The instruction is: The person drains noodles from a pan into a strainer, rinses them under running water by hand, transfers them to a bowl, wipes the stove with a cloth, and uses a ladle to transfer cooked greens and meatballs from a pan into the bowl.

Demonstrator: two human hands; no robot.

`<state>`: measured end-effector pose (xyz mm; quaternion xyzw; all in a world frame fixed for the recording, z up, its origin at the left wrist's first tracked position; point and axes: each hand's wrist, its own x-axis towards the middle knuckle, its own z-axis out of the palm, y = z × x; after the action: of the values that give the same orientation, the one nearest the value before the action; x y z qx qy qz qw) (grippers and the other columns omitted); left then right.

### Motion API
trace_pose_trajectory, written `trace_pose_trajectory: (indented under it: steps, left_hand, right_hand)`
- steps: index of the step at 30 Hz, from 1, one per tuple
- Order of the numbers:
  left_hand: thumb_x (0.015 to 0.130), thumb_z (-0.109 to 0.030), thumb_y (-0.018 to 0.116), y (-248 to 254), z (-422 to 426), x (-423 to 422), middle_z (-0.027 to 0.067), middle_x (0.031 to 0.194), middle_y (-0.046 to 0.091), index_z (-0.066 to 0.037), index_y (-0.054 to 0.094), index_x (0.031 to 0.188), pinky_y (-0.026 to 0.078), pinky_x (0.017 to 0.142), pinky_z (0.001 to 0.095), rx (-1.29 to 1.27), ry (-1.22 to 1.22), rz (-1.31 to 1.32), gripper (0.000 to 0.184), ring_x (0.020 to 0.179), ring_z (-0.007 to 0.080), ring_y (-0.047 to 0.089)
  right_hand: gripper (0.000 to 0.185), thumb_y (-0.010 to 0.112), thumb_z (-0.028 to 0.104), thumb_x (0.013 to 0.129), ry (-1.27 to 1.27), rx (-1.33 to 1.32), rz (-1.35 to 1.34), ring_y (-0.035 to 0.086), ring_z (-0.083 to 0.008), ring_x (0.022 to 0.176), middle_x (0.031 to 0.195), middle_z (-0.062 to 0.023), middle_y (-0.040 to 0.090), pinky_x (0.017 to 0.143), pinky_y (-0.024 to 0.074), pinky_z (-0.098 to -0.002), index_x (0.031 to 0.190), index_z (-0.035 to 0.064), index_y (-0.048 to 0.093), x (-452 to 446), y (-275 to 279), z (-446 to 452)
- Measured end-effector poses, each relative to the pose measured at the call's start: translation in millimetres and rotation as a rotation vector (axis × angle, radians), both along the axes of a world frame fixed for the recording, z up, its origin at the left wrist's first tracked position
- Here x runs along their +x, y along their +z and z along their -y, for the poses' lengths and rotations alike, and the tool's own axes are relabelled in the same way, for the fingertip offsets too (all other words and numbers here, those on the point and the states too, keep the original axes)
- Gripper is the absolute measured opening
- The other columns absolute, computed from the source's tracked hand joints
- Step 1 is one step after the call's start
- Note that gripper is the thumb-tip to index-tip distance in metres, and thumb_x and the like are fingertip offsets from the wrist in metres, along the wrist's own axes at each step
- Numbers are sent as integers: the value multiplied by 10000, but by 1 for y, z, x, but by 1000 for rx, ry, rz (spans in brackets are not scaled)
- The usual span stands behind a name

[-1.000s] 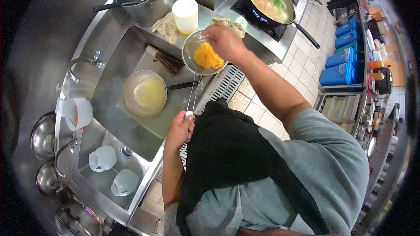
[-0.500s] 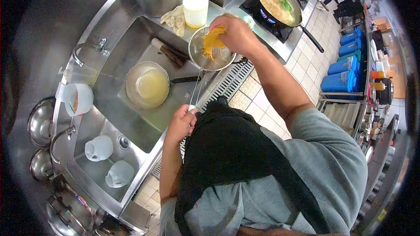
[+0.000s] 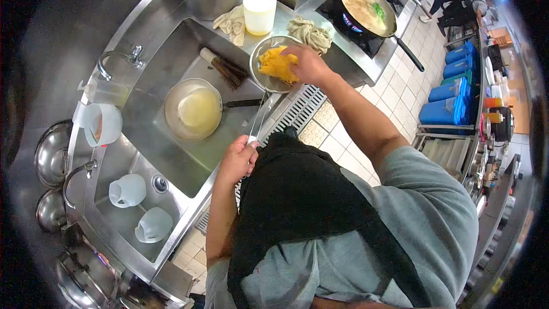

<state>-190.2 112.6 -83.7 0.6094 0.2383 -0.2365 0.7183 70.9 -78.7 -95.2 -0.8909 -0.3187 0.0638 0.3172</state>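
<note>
My left hand [image 3: 239,159] is wrapped round the long handle of a wire strainer [image 3: 258,84], whose bowl hangs over the sink's near right corner. Yellow noodles [image 3: 276,64] lie in the bowl. My right hand [image 3: 311,67] reaches in from the right, its fingers closed on some of the noodles; the fingertips are partly hidden among them. Down in the sink [image 3: 171,163], to the left of the strainer, sits a pan [image 3: 197,109] with yellowish liquid, and near it a brush [image 3: 226,70].
A white tub [image 3: 259,12] and cloths [image 3: 310,35] sit on the counter behind the strainer. Beyond, a pan of food [image 3: 366,10] stands over a lit burner. Plastic jugs [image 3: 127,190] lie in the small left sink. Blue bins [image 3: 446,103] and people [image 3: 457,6] are at the right.
My right hand first lifted noodles above the strainer and has now lowered them back into the bowl. My left hand keeps its hold on the handle. The view has shifted slightly.
</note>
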Motion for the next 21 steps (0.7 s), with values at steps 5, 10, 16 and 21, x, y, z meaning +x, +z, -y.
trace_pose_trajectory:
  steps: [5,10,16,21]
  left_hand:
    - [951,-200,472,-6,1,-1,-12,597,460,-62,528,958,312,357,228,25,-4,15,149,395,73,385]
    - [943,-198,486,-2,1,1,-2,600,466,-55,527,960,311,351,234,7,15,-33,150,390,80,386]
    - [938,-197,491,-10,0,0,6,609,469,-44,512,1038,316,348,239,-56,10,-36,184,390,87,386]
    - [942,-157,480,2,-1,3,16,647,491,-58,497,1085,340,364,235,-153,5,-11,175,405,89,400]
  right_hand:
    - [470,642,242,820,-202,-75,126,417,-368,1257,1346,-156,462,1030,361,-439,1267,153,526,-14,-30,-27]
    - [466,579,337,870,-118,-429,206,424,-323,1229,1375,-122,442,1008,333,-500,1312,217,490,-21,-45,-46]
    - [308,516,123,822,-69,-333,153,532,-337,1100,1165,-147,540,889,464,-420,1114,166,602,-14,-53,-40]
    - [373,637,44,674,-225,-70,28,569,-348,1042,1072,-154,588,894,470,-411,1036,130,632,0,-35,-30]
